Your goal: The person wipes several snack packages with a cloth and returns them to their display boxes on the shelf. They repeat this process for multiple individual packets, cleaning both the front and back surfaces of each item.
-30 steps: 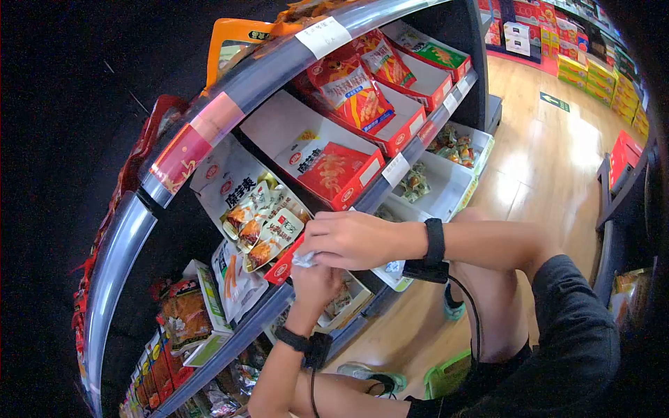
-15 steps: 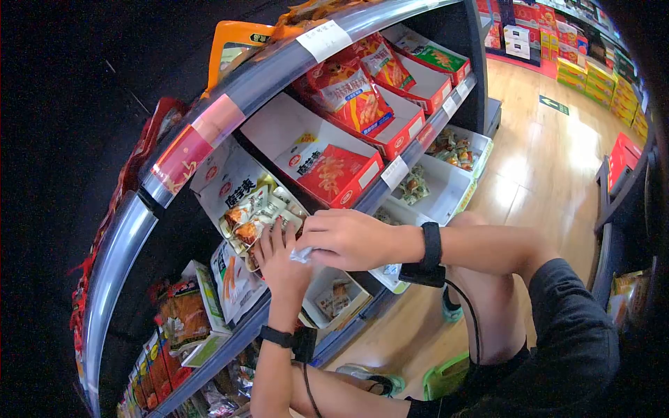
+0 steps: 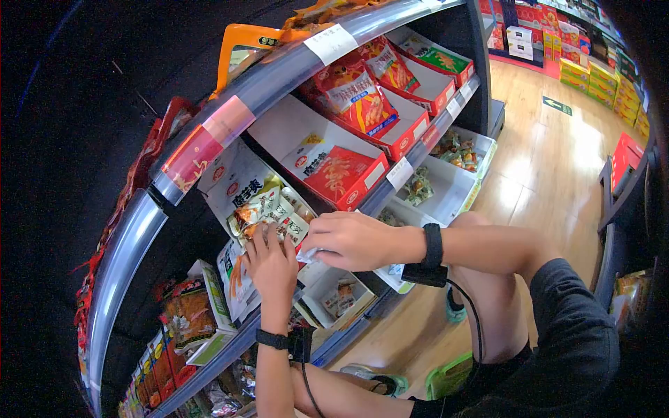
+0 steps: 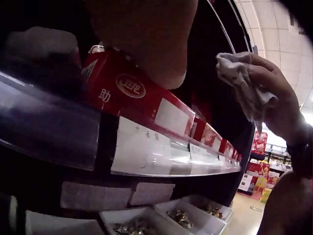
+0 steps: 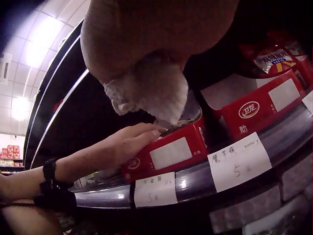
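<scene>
My right hand (image 3: 359,240) holds a crumpled white cloth (image 5: 151,90) in front of the shelf, just right of my left hand. The left hand (image 3: 272,268) lies with its fingers extended over the front of an open red-and-white snack box (image 5: 198,139). Its fingertips are at the small foil snack packets (image 3: 268,205) inside. From the left wrist, the cloth hangs out of the right hand's fingers, apart from the box. Part of the box front is hidden behind the left hand in the head view.
To the right stands another box with a red snack packet (image 3: 338,174). A clear shelf edge (image 3: 397,191) bears price labels. Lower trays (image 3: 446,188) hold small wrapped snacks, and a curved rail (image 3: 279,76) arches overhead. A green basket (image 3: 449,376) is on the floor.
My left hand has come away from the cloth and moved left, its fingers now stretched over the box. The right hand keeps the cloth nearly in place.
</scene>
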{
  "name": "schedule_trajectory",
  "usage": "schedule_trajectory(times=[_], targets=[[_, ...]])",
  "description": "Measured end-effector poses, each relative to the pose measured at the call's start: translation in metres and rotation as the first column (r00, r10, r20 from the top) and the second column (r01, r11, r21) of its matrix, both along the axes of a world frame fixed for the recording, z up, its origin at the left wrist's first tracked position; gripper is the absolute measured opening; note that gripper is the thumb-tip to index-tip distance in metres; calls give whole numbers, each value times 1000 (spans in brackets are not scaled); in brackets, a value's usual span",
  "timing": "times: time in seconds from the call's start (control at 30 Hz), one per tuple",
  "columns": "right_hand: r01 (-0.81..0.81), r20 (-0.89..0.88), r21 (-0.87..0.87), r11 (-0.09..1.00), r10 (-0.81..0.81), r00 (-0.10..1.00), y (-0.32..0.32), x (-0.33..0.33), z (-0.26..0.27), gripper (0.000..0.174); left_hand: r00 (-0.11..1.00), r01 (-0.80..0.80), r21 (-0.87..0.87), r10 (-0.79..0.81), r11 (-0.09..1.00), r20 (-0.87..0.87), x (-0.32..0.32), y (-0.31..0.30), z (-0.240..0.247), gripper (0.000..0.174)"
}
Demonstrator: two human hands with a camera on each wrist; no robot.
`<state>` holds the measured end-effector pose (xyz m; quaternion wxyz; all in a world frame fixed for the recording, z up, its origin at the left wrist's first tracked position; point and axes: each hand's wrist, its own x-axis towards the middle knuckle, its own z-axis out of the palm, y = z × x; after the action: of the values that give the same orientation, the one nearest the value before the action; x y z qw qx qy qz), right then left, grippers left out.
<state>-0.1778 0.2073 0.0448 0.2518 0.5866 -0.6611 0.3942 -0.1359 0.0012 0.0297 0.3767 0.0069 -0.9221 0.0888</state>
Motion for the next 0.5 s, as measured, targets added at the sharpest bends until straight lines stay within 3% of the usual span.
schedule_trajectory(times=[0.07,0.17,0.27,0.47,0.5], targets=[[-1,5,24,1000,1,1000,-1,2,0,15,1000,4,42,-5,999,23,0,-2,1,33],[5,6,44,999,-5,1000,-2,4,-1,15,977,-110,-180,72,977,-203,3,-4,8,38],[14,-9,55,998,-14,1000,-2,2,-2,16,988,-102,31,105,994,-115,1,-16,-5,40],[22,1,69,997,-22,1000,1,1,0,18,991,111,216,-92,970,-98,6,-29,-8,38],[27,16,75,997,-28,999,1,2,-1,18,996,50,229,-32,972,-80,8,-25,-4,40]])
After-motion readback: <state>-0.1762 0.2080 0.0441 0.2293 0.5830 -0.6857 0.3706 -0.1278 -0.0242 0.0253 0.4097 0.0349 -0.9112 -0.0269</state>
